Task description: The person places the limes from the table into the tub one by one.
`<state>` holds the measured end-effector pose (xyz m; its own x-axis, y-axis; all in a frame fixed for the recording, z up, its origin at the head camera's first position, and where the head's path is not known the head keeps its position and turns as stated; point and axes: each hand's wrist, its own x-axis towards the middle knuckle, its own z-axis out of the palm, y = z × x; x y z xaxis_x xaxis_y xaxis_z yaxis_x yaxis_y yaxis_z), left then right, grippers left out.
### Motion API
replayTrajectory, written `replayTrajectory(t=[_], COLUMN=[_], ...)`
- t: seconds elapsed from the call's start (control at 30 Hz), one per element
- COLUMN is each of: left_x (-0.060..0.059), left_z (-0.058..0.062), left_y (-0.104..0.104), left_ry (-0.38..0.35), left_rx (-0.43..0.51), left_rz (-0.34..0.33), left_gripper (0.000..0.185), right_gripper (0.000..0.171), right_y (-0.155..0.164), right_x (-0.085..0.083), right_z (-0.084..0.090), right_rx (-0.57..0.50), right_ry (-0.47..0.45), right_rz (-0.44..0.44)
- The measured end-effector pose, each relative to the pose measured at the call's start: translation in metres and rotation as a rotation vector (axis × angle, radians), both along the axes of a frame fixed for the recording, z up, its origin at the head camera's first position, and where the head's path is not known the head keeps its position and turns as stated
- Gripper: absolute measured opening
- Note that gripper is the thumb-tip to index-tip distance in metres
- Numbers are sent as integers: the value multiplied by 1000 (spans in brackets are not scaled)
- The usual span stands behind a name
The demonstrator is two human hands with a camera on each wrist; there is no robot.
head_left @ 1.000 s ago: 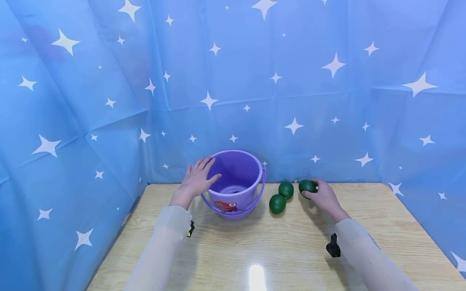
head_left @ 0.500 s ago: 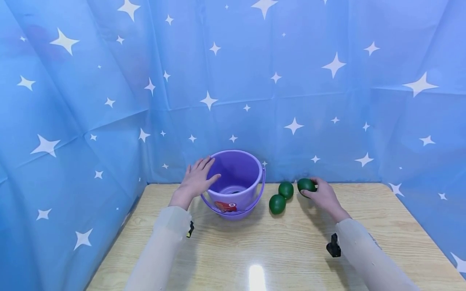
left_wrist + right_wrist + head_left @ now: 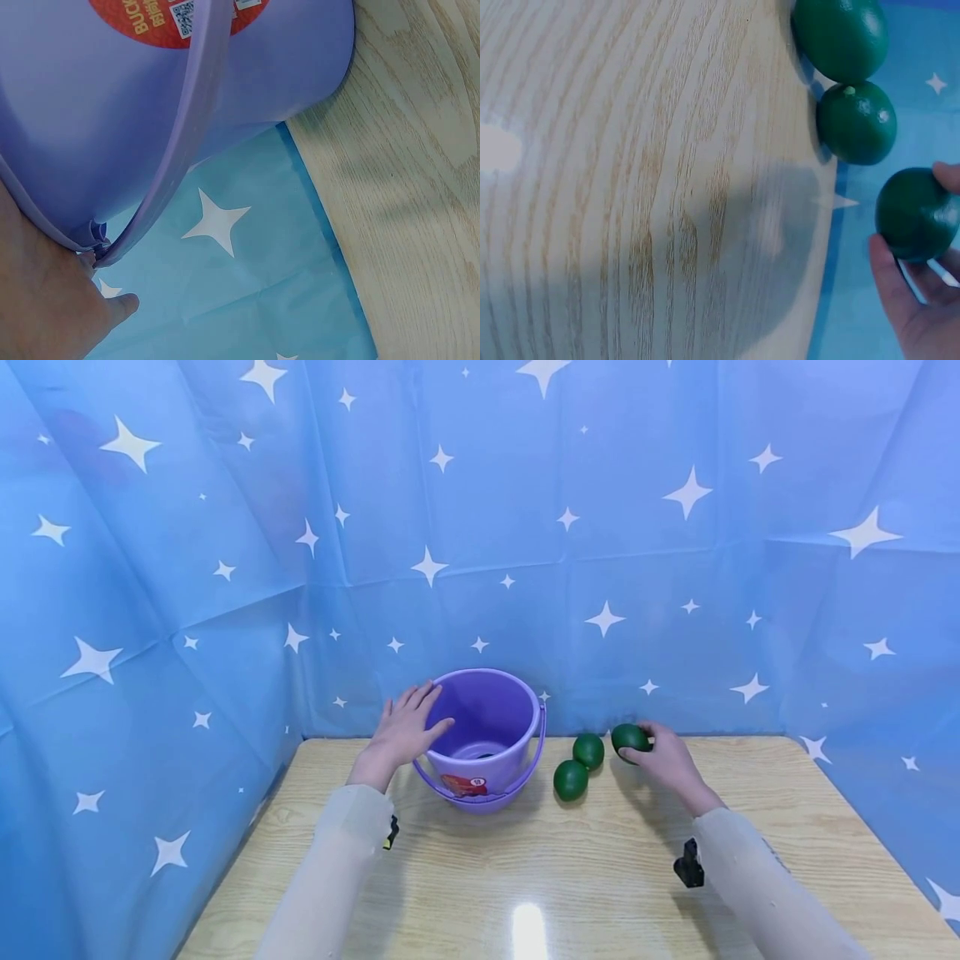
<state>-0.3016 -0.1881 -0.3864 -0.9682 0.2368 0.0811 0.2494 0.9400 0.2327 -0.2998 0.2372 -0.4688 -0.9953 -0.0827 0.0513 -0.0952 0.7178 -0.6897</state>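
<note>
A purple bucket with a red label stands at the back of the wooden table. My left hand rests flat against its left rim, fingers straight; the left wrist view shows the bucket and its handle close up. My right hand grips a dark green lime lifted just off the table, seen in the right wrist view as the lime between thumb and fingers. Two more limes lie touching each other right of the bucket.
Blue star-printed cloth hangs close behind and at both sides of the table. A bright light reflection shows on the table's near part.
My right hand has raised the lime slightly and drawn it a little toward the bucket. The left hand and the bucket have stayed put.
</note>
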Motion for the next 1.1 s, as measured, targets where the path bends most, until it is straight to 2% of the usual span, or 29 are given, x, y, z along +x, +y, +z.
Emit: replayTrajectory(t=[0.5, 1.1], left_x=[4, 1], left_z=[0, -1], left_y=[-1, -1], left_ry=[-14, -13], left_rx=[-1, 9], left_rz=[6, 3], left_gripper=[73, 74], right_gripper=[72, 73], right_y=[0, 0], right_x=[3, 3], right_z=[4, 14], right_rx=[-2, 19], right_ry=[-14, 5], right_rz=[6, 8])
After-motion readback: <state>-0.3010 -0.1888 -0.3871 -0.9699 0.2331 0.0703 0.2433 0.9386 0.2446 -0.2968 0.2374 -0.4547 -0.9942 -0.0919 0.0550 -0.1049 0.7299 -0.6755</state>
